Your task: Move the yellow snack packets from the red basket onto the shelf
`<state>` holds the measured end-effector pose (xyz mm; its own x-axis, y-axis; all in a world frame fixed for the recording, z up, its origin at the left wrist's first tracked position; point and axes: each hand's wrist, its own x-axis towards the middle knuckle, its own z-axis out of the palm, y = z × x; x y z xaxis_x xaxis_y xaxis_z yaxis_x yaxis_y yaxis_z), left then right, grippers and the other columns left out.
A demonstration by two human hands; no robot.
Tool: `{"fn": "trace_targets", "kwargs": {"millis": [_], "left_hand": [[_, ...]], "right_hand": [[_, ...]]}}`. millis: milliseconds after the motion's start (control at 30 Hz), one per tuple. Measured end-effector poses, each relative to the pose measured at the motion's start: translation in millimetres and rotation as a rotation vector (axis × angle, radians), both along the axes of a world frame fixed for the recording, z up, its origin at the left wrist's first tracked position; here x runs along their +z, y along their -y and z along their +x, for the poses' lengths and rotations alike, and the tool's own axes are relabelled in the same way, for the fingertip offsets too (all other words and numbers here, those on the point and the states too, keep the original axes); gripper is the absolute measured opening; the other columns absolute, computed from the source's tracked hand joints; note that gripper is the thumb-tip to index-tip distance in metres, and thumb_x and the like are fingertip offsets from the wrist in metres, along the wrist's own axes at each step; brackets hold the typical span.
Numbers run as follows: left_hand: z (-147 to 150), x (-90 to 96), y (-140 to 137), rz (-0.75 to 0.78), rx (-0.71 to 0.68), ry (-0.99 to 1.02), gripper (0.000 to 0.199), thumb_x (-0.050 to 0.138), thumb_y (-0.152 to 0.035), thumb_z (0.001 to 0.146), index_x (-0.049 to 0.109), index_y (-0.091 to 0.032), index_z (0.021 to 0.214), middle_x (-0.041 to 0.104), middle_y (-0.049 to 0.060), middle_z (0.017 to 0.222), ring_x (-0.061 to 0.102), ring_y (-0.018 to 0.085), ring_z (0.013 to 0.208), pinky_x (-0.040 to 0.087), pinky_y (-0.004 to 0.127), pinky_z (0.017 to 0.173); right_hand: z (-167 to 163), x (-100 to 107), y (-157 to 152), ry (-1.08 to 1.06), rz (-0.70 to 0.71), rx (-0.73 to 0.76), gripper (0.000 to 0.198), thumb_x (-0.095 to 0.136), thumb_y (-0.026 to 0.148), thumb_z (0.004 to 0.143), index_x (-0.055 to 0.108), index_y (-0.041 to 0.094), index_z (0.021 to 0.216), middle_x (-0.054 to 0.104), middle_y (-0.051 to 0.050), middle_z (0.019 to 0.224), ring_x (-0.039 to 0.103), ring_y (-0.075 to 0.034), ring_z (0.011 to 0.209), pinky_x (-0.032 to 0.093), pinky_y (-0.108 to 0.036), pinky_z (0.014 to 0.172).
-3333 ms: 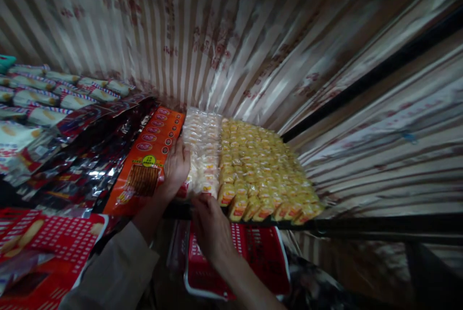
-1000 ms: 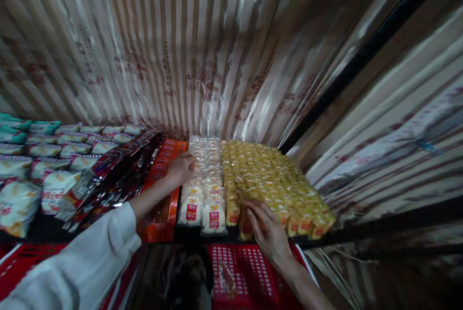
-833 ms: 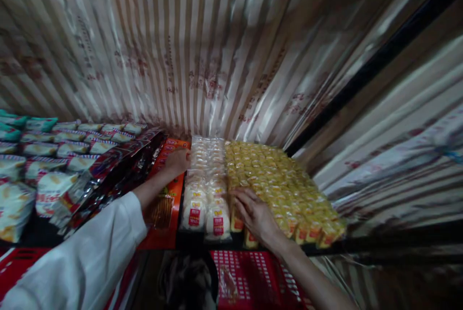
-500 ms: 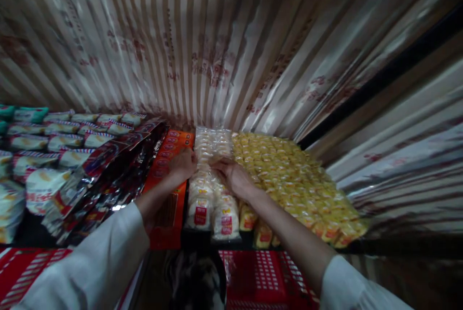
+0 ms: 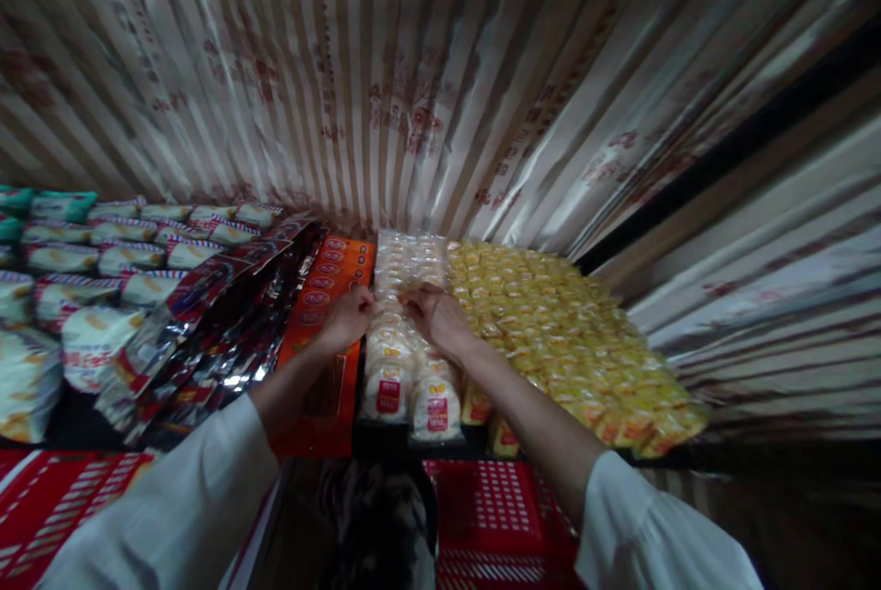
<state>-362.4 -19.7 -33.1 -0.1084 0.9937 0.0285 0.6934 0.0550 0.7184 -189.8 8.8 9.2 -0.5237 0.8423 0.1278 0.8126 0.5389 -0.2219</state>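
Two rows of white snacks in clear wrappers (image 5: 389,393), with red and yellow labels, run from front to back on a dark shelf. My left hand (image 5: 350,317) is closed at the left edge of these rows, fingertips curled in against the packets. Thumb and fingers pinched, my right hand (image 5: 439,318) reaches over the right row, its tips near the line between the two rows. What lies between the fingertips of either hand is too small to make out. An orange printed pack (image 5: 330,287) lies under and beside my left hand.
Yellow wrapped snacks (image 5: 551,333) fill the shelf on the right. To the left are dark red shiny packs (image 5: 240,333) and white bags (image 5: 103,342). Below stand red plastic baskets (image 5: 499,498). Striped plastic sheeting (image 5: 344,113) hangs behind, with a dark bar (image 5: 730,150) at right.
The view has shifted slightly, so the shelf sits a little higher and further right. Both hands stay over the white rows; the right fingertips have moved slightly up, fingers more bunched.
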Motion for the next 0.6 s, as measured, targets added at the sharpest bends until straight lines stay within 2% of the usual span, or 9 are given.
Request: {"fn": "trace_targets", "kwargs": {"millis": [167, 333, 467, 600], "left_hand": [[4, -3.9, 2, -0.014, 0.04, 0.018, 0.011, 0.049, -0.022, 0.082, 0.059, -0.017, 0.083, 0.065, 0.0, 0.078, 0.058, 0.013, 0.072, 0.04, 0.023, 0.063], [-1, 9.0, -3, -0.073, -0.003, -0.07, 0.017, 0.05, -0.029, 0.082, 0.063, -0.018, 0.079, 0.067, 0.002, 0.078, 0.059, 0.015, 0.071, 0.039, 0.024, 0.061], [-8, 20.9, -19, -0.03, 0.059, -0.114, 0.021, 0.046, -0.026, 0.082, 0.064, -0.017, 0.078, 0.068, 0.004, 0.082, 0.06, 0.017, 0.077, 0.041, 0.025, 0.065], [-7, 23.5, -33, -0.028, 0.063, -0.122, 0.016, 0.051, -0.025, 0.079, 0.065, -0.017, 0.08, 0.069, 0.005, 0.084, 0.062, 0.018, 0.078, 0.042, 0.026, 0.067]], "right_hand": [[1, -2, 3, -0.001, -0.019, -0.01, 0.02, 0.05, 0.022, 0.088, 0.068, 0.019, 0.098, 0.065, -0.006, 0.095, 0.06, -0.015, 0.081, 0.044, -0.023, 0.072], [3, 1, 0, -0.005, -0.021, 0.034, 0.021, 0.05, 0.022, 0.089, 0.068, 0.018, 0.098, 0.066, -0.007, 0.093, 0.061, -0.016, 0.082, 0.044, -0.024, 0.073], [8, 8, -14, -0.053, 0.04, 0.024, 0.021, 0.049, 0.021, 0.088, 0.069, 0.019, 0.095, 0.066, -0.005, 0.091, 0.061, -0.014, 0.077, 0.045, -0.022, 0.07], [13, 10, -39, -0.067, 0.062, -0.022, 0.021, 0.05, 0.018, 0.086, 0.069, 0.018, 0.096, 0.067, -0.006, 0.094, 0.061, -0.014, 0.079, 0.046, -0.022, 0.071]]}}
